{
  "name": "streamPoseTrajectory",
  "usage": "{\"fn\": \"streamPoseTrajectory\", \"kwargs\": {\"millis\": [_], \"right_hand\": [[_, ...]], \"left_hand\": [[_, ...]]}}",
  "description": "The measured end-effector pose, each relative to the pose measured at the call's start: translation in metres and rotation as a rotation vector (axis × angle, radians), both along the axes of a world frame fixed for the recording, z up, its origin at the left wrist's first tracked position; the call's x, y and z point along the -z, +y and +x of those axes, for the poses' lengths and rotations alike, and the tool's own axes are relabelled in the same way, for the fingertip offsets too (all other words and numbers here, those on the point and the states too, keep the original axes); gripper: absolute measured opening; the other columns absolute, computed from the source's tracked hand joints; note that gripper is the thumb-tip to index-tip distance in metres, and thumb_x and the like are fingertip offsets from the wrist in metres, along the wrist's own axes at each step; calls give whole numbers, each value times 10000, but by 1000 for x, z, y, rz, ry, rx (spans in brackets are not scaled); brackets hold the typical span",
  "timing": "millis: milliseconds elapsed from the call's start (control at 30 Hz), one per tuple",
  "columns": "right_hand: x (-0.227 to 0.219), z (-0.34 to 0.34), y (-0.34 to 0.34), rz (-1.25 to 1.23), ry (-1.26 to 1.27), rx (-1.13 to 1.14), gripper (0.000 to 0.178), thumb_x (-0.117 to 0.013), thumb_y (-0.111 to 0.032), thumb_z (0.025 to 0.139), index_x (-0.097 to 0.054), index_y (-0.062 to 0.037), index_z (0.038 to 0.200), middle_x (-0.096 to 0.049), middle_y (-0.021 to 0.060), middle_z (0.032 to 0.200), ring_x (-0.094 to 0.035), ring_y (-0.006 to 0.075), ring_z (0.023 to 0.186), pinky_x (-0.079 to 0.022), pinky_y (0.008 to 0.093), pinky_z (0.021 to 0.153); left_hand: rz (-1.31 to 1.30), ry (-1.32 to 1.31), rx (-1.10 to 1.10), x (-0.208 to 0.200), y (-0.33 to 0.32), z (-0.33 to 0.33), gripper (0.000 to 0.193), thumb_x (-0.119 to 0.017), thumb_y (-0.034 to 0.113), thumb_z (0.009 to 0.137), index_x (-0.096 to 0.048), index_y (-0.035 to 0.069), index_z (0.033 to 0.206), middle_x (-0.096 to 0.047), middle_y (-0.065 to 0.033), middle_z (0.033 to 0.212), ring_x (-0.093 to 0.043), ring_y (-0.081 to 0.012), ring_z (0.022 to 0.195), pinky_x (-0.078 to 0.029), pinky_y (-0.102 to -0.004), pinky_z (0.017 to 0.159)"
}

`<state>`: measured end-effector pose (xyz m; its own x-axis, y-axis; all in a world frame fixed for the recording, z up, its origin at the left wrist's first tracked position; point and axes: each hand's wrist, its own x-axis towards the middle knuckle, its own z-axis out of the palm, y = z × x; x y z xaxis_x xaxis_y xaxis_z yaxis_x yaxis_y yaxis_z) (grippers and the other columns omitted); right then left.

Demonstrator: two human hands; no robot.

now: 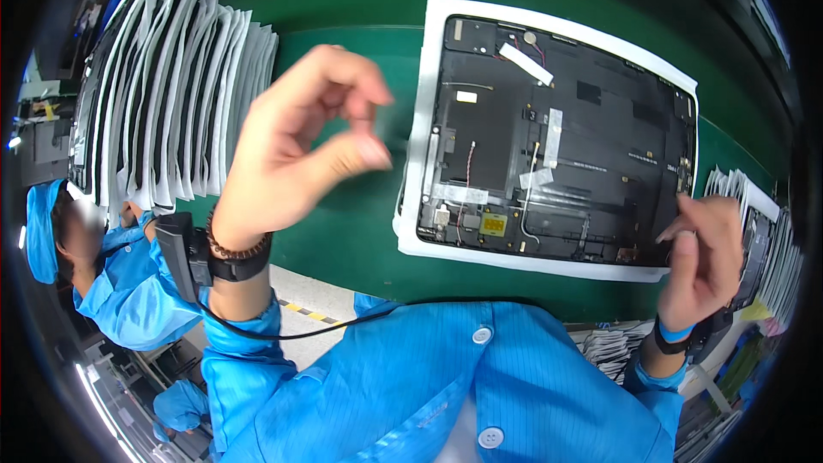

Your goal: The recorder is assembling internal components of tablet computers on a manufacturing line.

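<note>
A black tablet back housing (591,141) lies inner side up on a white foam sheet (549,264). Thin cables, pale strips of tape (554,139) and a yellow square part (493,224) show inside it. My left hand (300,133) is raised to the left of the housing, thumb and forefinger apart, nothing visible between them. At the housing's near right corner, my right hand (707,253) has its fingers curled in toward the thumb. A pale, blurred bit shows at those fingertips; what it is cannot be made out.
A long row of housings with white sheets between them (171,94) stands on the green table (343,249) at left. Another such stack (759,240) is at far right. A co-worker in blue (129,283) is at left. A black cable (300,336) trails from my left wrist.
</note>
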<state>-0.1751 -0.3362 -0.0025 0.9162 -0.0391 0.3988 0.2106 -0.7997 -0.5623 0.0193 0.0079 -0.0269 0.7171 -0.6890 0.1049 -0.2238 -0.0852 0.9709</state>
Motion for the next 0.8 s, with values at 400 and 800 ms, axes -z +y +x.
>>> {"fn": "streamPoseTrajectory", "kwargs": {"millis": [400, 800], "right_hand": [[35, 17, -23, -133, 137, 270, 633, -655, -93, 919, -468, -46, 1523, -345, 182, 1625, -366, 335, 1494, -301, 449, 1233], [38, 22, -14, 3, 149, 238, 663, -675, -114, 908, -453, -31, 1526, -316, 196, 1635, -362, 332, 1496, -333, 434, 1219]], "left_hand": [[-84, 359, -258, 16, -22, -59, 761, -704, -101, 743, -417, 50, 1431, -452, -45, 1145, -492, -88, 885, -454, -229, 692], [120, 174, -266, 11, -31, -60, 823, -680, -140, 688, -381, 79, 1423, -440, -26, 1063, -454, -83, 850, -430, -230, 678]]}}
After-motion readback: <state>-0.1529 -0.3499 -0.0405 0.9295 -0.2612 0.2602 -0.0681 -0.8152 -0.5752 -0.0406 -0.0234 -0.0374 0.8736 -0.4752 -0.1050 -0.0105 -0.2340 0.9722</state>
